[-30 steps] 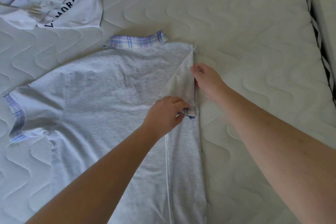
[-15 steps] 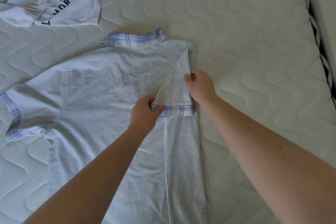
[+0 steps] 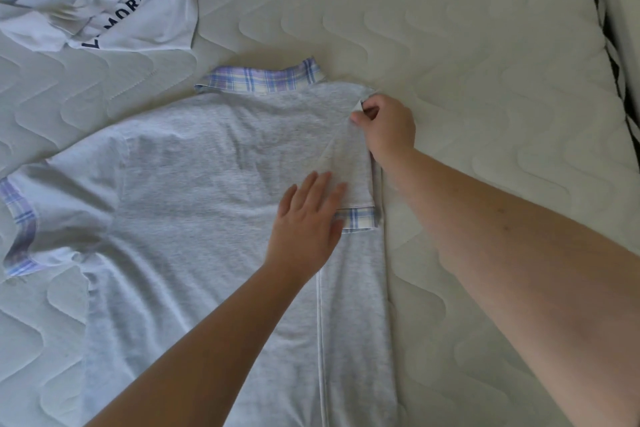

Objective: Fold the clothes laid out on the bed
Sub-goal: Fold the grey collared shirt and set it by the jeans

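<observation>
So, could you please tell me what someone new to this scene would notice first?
Most striking is the grey polo shirt with a plaid collar, spread back-up mid-mattress, its right side and sleeve already folded in. The left hand presses flat beside the folded sleeve's plaid cuff, while the right hand pinches the shoulder fold. A crumpled white printed T-shirt lies at the top left.

Quilted mattress (image 3: 450, 45) surface

Pale cover stitched in wavy lines. A black-and-white striped edging (image 3: 604, 42) runs along its right side.
</observation>
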`<state>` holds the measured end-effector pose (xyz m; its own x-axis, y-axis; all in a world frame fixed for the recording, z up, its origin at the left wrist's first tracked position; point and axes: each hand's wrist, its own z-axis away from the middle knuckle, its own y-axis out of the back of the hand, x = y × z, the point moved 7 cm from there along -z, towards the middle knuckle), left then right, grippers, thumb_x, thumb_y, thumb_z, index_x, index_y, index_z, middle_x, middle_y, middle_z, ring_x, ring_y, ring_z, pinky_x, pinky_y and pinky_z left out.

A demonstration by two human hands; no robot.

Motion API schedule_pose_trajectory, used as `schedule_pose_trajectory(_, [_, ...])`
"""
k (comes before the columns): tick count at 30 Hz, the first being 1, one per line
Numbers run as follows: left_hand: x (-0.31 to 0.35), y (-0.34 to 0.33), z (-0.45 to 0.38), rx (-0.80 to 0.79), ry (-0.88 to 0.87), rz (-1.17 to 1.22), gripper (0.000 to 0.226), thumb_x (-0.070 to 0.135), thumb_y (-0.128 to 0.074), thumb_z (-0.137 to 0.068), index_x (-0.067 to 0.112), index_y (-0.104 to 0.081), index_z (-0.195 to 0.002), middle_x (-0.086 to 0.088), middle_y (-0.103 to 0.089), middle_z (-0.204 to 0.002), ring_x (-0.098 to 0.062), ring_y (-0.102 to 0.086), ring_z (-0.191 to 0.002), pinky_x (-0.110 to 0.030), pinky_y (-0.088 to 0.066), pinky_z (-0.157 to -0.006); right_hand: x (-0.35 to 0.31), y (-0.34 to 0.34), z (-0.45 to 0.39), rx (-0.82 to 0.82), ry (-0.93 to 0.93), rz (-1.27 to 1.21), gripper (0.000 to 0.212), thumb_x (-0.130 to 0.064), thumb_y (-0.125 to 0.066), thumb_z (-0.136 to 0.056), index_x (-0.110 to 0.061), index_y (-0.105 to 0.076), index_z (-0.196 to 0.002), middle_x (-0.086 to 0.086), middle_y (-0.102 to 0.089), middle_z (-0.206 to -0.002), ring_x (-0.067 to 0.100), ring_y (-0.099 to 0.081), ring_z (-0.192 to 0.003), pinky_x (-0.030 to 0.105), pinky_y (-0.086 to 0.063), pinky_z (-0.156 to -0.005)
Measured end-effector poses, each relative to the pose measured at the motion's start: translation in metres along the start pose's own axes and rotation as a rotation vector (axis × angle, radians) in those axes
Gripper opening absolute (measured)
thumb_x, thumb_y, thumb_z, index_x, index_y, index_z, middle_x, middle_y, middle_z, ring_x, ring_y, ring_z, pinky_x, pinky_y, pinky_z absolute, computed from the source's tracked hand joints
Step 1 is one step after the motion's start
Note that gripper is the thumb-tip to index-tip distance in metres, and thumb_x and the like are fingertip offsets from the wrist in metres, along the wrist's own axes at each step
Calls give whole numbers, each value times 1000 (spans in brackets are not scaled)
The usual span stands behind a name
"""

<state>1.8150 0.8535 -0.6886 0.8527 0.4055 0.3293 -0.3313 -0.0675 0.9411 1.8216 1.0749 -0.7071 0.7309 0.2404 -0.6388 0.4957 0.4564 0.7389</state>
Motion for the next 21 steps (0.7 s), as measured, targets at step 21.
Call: schedule_pose_trajectory(21, [5, -59, -3, -309, -105, -88, 64, 57, -5, -100, 31, 11, -156, 8, 22, -162, -11, 23, -148, -40, 14, -120, 12, 34, 17, 151, -10, -98, 26, -35, -52, -98, -12, -63, -100, -6, -63, -87, 17, -60, -87, 23, -35, -70])
